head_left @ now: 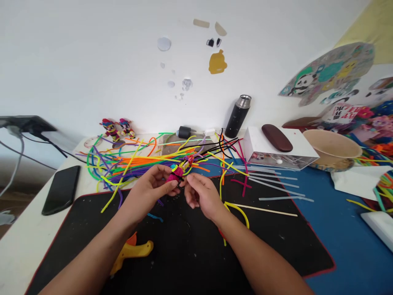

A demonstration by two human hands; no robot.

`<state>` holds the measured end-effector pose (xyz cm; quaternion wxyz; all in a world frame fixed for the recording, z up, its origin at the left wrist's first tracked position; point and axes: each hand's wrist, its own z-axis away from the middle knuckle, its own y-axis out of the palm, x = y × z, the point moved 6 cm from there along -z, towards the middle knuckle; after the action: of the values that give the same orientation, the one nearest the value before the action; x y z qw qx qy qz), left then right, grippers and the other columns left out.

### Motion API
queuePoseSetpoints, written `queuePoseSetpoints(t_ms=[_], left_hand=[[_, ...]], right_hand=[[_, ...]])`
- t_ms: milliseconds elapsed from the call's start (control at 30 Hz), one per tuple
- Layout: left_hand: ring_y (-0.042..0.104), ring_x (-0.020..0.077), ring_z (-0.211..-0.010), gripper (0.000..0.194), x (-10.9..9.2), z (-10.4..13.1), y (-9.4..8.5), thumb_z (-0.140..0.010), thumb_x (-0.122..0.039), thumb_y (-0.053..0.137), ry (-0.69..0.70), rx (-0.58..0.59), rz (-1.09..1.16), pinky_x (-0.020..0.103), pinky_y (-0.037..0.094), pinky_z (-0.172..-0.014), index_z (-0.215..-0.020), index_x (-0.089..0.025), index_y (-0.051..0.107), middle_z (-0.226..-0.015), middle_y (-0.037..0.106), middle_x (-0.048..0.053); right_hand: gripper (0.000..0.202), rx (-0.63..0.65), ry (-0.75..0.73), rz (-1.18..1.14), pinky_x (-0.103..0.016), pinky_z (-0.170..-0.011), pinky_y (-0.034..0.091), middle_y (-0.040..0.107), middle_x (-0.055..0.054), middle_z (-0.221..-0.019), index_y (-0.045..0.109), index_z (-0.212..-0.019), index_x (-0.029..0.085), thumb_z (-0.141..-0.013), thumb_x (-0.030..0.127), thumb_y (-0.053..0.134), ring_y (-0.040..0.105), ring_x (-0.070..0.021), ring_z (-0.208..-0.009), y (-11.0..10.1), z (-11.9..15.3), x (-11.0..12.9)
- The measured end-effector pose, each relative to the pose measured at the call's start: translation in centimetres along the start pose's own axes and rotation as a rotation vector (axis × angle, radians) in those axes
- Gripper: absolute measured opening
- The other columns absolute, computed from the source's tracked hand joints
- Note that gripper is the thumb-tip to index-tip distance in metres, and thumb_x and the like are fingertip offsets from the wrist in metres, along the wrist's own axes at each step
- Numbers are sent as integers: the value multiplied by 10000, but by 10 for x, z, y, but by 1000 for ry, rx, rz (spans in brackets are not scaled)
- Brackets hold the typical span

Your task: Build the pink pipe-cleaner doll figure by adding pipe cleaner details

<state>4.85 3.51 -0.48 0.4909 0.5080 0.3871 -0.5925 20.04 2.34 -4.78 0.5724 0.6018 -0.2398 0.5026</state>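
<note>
Over the black mat, my left hand (152, 186) pinches a small pipe-cleaner figure (175, 175) between thumb and fingers. Its body is magenta with a black strand, and turquoise and yellow show at one end. Close against its right side is my right hand (204, 194), thumb and forefinger pressed together. Whatever sits in that pinch is too small to make out. Just behind both hands lies a spread of loose pipe cleaners (139, 162), mostly orange, purple, yellow and green. A yellow-handled tool (136, 250), probably a glue gun, is partly covered by my left forearm.
Two finished figures (110, 130) stand at the back left, above a phone (61, 190). Along the wall are a black flask (238, 116) and a white box (250, 143) topped by a glasses case (276, 137). Clear glue sticks (276, 186) and a wooden stick (264, 209) lie right.
</note>
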Motion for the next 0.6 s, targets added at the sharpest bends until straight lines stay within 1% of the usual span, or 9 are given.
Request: queuePoseSetpoints(t_ms=[67,133,300,433,600], left_hand=[[766,191,-750,476,1,-1,-2,-773,-448,919,-21,3,35,335,651,-726,-1051,-202,622,-920,766,8],[763,177,-731,468,2,-2,-3,-782,-429,921,-22,0,51,313,646,-710,-1062,-196,626,-909,765,2],[763,173,-722,447,7,-3,-3,-801,-405,919,-20,10,60,299,644,-695,-1069,-197,627,-863,759,-11],[755,164,-704,455,9,-5,-3,-795,-403,928,-39,14,74,287,640,-690,-1066,-195,629,-832,761,-15],[748,150,-695,473,8,-3,-3,-778,-408,941,-52,12,84,272,641,-686,-1067,-193,633,-838,759,-21]], right_hand=[[424,-35,-58,75,-209,-380,262,583,64,-533,639,-890,204,-902,623,700,439,-89,-375,-3,0,4],[389,-71,-123,144,-214,-396,303,575,74,-541,620,-903,213,-913,592,708,438,-90,-385,-5,1,8],[264,-120,-256,331,-244,-469,373,546,80,-582,642,-1029,223,-965,476,682,486,-115,-453,-6,4,13],[177,-159,-343,519,-267,-537,383,527,71,-605,654,-1019,228,-965,394,681,517,-137,-532,-6,8,19],[153,-168,-392,650,-266,-566,374,535,72,-618,665,-1026,221,-968,362,679,511,-134,-550,-4,11,23]])
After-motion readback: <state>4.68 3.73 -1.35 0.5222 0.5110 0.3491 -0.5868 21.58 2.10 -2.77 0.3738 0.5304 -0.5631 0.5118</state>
